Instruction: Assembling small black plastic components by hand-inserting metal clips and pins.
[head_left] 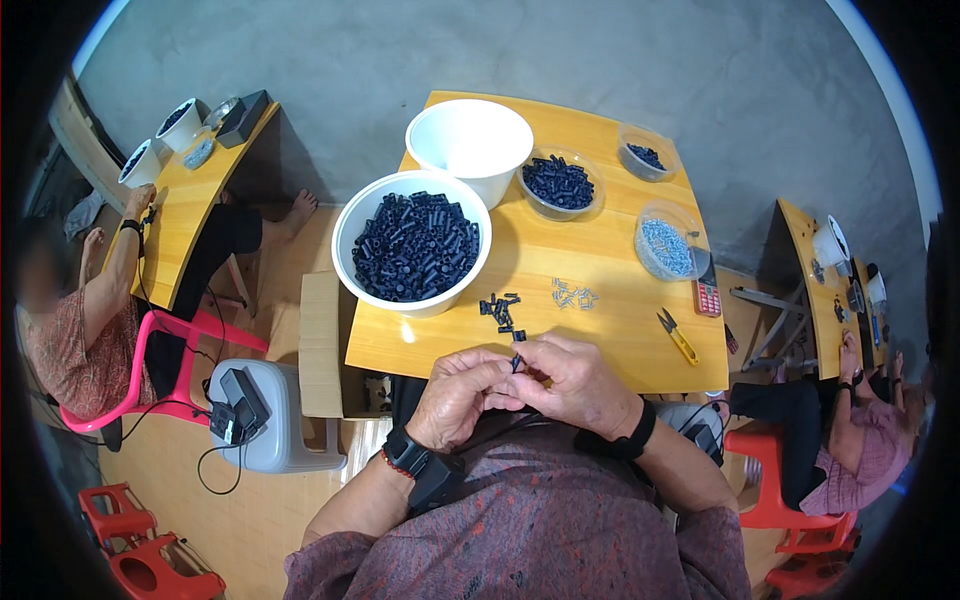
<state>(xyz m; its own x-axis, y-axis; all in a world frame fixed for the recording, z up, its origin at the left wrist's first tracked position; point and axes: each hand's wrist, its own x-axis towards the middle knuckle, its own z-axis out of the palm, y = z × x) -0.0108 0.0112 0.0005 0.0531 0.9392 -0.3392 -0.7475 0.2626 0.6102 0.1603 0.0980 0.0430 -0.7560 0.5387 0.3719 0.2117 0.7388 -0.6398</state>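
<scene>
My left hand and my right hand meet at the table's front edge, fingers pinched together. Between their fingertips is a small black plastic part, mostly covered by the fingers. Just beyond them lies a loose group of small black parts on the wooden tabletop. Right of that group is a scatter of small silvery metal pieces. A big white bucket full of black cylindrical parts stands to the left.
Another white bucket stands behind. Clear bowls hold black parts, more black parts and silvery pieces. Yellow-handled snips and a red phone lie right. A cardboard box sits left. People work at side tables.
</scene>
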